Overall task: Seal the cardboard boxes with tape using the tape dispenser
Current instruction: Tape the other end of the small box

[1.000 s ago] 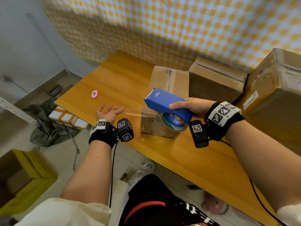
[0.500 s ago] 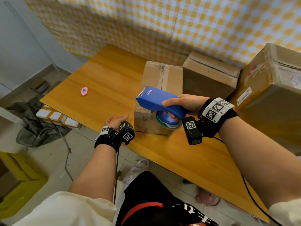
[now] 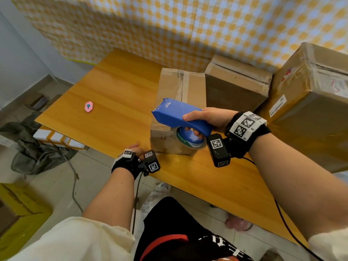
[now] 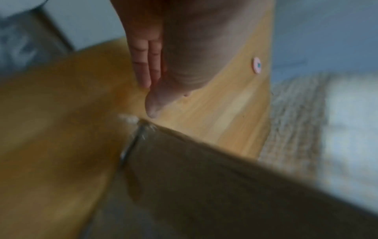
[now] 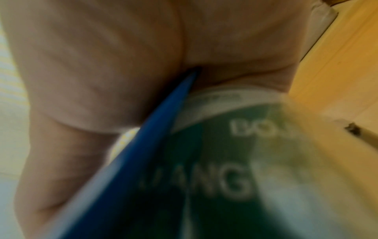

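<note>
My right hand (image 3: 207, 118) grips the handle of a blue tape dispenser (image 3: 177, 114) with a green-and-white tape roll (image 3: 190, 139) under it. The dispenser hovers over the near end of a taped cardboard box (image 3: 180, 85) on the wooden table (image 3: 116, 102). In the right wrist view my palm (image 5: 122, 64) wraps the blue handle (image 5: 143, 153) beside the roll (image 5: 225, 161). My left hand (image 3: 135, 148) is at the table's front edge, just left of the box's near corner. The left wrist view shows its fingers (image 4: 146, 64) straight, holding nothing, close to the box corner (image 4: 184, 177).
A second brown box (image 3: 235, 85) stands behind the first, and a large taped box (image 3: 308, 102) fills the right. A small pink item (image 3: 88, 106) lies on the table's left part. On the floor at left are grey cloth (image 3: 37, 153) and a yellow bin (image 3: 18, 210).
My left hand has come back from over the table, palm up, to the front edge by the box's near left corner. The right hand keeps the dispenser over the box.
</note>
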